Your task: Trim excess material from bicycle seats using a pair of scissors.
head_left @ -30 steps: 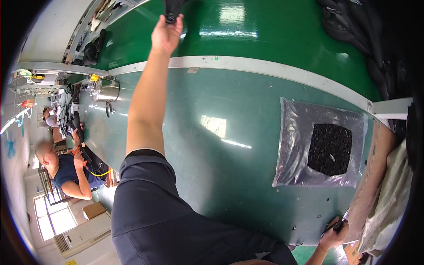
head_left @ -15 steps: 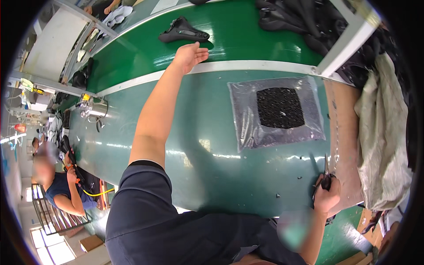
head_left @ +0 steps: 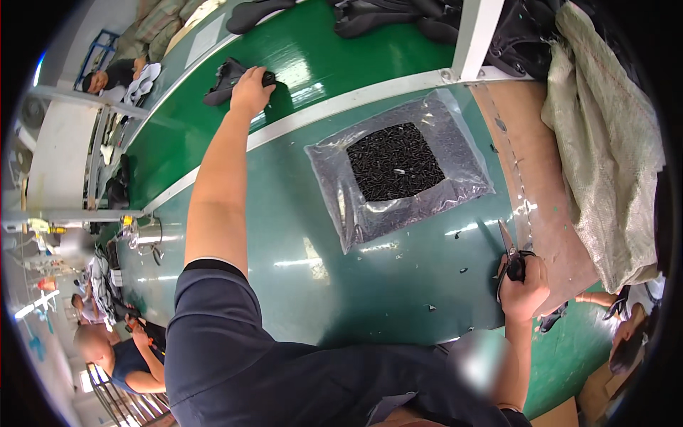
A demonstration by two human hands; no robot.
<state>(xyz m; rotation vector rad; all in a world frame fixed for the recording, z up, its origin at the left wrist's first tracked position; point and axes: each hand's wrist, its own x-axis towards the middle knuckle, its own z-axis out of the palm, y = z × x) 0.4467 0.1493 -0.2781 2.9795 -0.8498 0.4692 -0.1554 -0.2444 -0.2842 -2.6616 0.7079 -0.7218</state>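
Brightly lit; white glare on green belt (head_left: pixel 324 60); soft shadow across tabletop (head_left: pixel 274 228); fisheye-bent edges, black corners.

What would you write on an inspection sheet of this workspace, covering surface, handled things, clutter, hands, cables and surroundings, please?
Surface: teal tabletop, glossy, bordered by a white rail; green surface beyond.
Handled things: black saddle-like part on the green surface; scissors.
Clutter: small dark scraps scattered; clear plastic bag showing small black pieces.
Hands: left hand on the saddle-like part, grip unclear; right hand holds the scissors.
Cables: nothing seen.
Surroundings: pale woven sack at right, more black parts at the top, people at left.
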